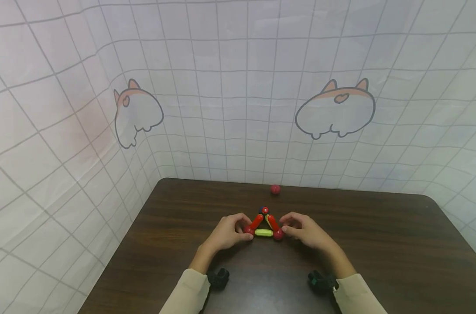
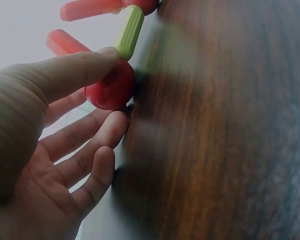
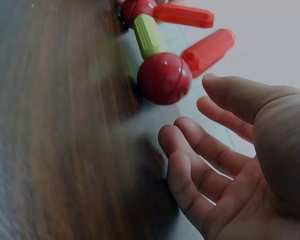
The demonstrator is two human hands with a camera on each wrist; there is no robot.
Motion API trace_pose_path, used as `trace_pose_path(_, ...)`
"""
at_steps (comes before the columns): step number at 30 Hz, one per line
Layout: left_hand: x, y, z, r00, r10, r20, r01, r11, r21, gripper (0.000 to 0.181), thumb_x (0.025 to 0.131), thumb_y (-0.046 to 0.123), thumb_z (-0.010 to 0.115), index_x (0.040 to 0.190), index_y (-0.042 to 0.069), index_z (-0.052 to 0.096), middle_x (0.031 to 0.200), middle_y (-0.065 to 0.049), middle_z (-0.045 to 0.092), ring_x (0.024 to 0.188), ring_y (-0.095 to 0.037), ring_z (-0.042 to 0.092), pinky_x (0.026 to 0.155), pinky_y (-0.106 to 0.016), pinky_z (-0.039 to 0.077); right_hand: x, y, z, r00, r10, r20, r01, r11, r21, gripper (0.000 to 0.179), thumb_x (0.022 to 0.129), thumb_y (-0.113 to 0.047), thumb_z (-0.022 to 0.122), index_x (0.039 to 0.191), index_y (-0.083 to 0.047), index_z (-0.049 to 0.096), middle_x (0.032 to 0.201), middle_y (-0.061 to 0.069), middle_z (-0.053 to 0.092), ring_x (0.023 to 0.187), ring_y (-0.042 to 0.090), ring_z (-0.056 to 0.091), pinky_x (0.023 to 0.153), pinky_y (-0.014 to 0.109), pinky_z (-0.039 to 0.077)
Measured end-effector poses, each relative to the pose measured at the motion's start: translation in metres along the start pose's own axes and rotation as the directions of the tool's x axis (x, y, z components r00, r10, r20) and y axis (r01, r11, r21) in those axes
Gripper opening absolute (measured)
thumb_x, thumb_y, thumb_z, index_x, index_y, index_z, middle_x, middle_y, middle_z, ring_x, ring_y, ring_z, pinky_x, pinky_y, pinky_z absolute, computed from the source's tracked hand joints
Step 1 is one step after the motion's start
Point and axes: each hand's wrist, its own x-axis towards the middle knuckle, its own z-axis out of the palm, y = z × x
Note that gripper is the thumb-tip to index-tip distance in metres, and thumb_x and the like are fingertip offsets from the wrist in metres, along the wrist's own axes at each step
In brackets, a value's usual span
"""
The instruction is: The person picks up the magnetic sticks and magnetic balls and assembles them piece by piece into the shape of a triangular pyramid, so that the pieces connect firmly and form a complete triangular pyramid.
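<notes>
A triangle of toy rods and balls sits on the table. A yellow-green rod (image 1: pixel 264 233) joins a left red ball (image 3: pixel 135 11) to a right red ball (image 3: pixel 164 79). One red rod (image 1: pixel 256 222) rises from the left ball, another red rod (image 3: pixel 208 52) from the right one. Near their far ends is a dark ball with a red spot (image 1: pixel 265 210); whether they touch it I cannot tell. My left hand (image 1: pixel 231 232) pinches the left red ball between thumb and fingers. Beside the right ball, my right hand (image 1: pixel 305 229) is held apart from it, fingers loosely bent and holding nothing.
A loose red ball (image 1: pixel 275 189) lies near the back edge of the dark wooden table (image 1: pixel 379 235). Behind the table and along its left side hangs a white gridded sheet (image 1: pixel 230 109). Dark wrist devices (image 1: pixel 219 278) are strapped to both arms.
</notes>
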Motion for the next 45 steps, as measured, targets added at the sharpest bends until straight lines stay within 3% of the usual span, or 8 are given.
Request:
trace_pose_path(7, 0.002, -0.002, 0.000, 1.000, 0.018, -0.006, -0.018, 1.000, -0.006, 0.032, 0.085, 0.026, 0.085, 0.112, 0.020, 0.069, 0.086, 0.003, 0.067, 0.070, -0.010, 0.058, 0.056, -0.024, 0.047, -0.002, 0.002, -0.011, 0.997, -0.014, -0.071, 0.018, 0.998, 0.059, 0.034, 0.098, -0.018, 0.070, 0.126, -0.001, 0.062, 0.109, 0.017, 0.066, 0.078, 0.023, 0.064, 0.067, 0.033, 0.056)
trace_pose_path(12, 0.001, -0.003, -0.001, 1.000, 0.015, -0.005, -0.015, 1.000, -0.001, 0.032, 0.085, 0.026, 0.085, 0.112, 0.020, 0.069, 0.089, 0.004, 0.068, 0.072, -0.010, 0.059, 0.057, -0.025, 0.047, 0.000, 0.001, -0.015, 0.990, -0.017, -0.140, 0.035, 0.991, 0.128, 0.038, 0.098, -0.016, 0.070, 0.130, 0.002, 0.059, 0.115, 0.025, 0.067, 0.083, 0.018, 0.067, 0.071, 0.036, 0.057)
trace_pose_path(18, -0.001, -0.002, -0.002, 1.000, 0.000, -0.005, 0.000, 1.000, -0.003, 0.032, 0.085, 0.026, 0.085, 0.112, 0.022, 0.069, 0.090, 0.005, 0.067, 0.073, -0.010, 0.059, 0.058, -0.025, 0.048, 0.017, 0.002, -0.020, 0.980, 0.000, -0.198, 0.038, 0.982, 0.187, 0.044, 0.097, -0.015, 0.070, 0.135, 0.002, 0.056, 0.125, 0.031, 0.063, 0.087, 0.015, 0.069, 0.074, 0.038, 0.058)
trace_pose_path(23, 0.000, -0.003, -0.003, 1.000, 0.012, -0.009, -0.012, 1.000, -0.006, 0.031, 0.086, 0.026, 0.085, 0.112, 0.020, 0.069, 0.092, 0.003, 0.068, 0.074, -0.012, 0.059, 0.058, -0.026, 0.047, 0.042, 0.001, -0.031, 0.985, 0.030, -0.171, 0.005, 0.980, 0.198, 0.050, 0.097, -0.018, 0.071, 0.140, -0.001, 0.053, 0.139, 0.029, 0.057, 0.094, 0.018, 0.068, 0.080, 0.041, 0.057)
trace_pose_path(28, 0.000, -0.003, -0.003, 1.000, 0.015, -0.004, -0.015, 1.000, -0.011, 0.031, 0.085, 0.026, 0.085, 0.112, 0.020, 0.069, 0.091, 0.002, 0.067, 0.074, -0.012, 0.058, 0.058, -0.025, 0.046, 0.065, 0.000, -0.040, 0.988, 0.085, -0.131, -0.067, 0.989, 0.132, 0.056, 0.095, -0.022, 0.073, 0.144, -0.006, 0.052, 0.146, 0.023, 0.054, 0.095, 0.017, 0.068, 0.081, 0.040, 0.057)
trace_pose_path(34, 0.000, -0.003, -0.004, 1.000, 0.001, 0.007, -0.001, 1.000, -0.013, 0.031, 0.086, 0.027, 0.085, 0.112, 0.022, 0.069, 0.087, 0.006, 0.067, 0.073, -0.011, 0.060, 0.058, -0.026, 0.048, 0.085, 0.001, -0.041, 0.987, 0.143, -0.078, -0.138, 0.988, 0.075, 0.059, 0.095, -0.021, 0.074, 0.148, -0.010, 0.050, 0.153, 0.021, 0.045, 0.096, 0.027, 0.065, 0.080, 0.041, 0.056)
trace_pose_path(45, -0.001, -0.004, -0.004, 1.000, 0.006, 0.006, -0.006, 1.000, -0.014, 0.029, 0.086, 0.026, 0.084, 0.110, 0.022, 0.069, 0.084, 0.006, 0.067, 0.070, -0.010, 0.059, 0.057, -0.026, 0.049, 0.105, 0.004, -0.038, 0.993, 0.116, 0.006, -0.116, 0.992, 0.039, 0.065, 0.096, -0.013, 0.070, 0.155, -0.009, 0.042, 0.163, 0.021, 0.030, 0.095, 0.025, 0.064, 0.079, 0.035, 0.056)
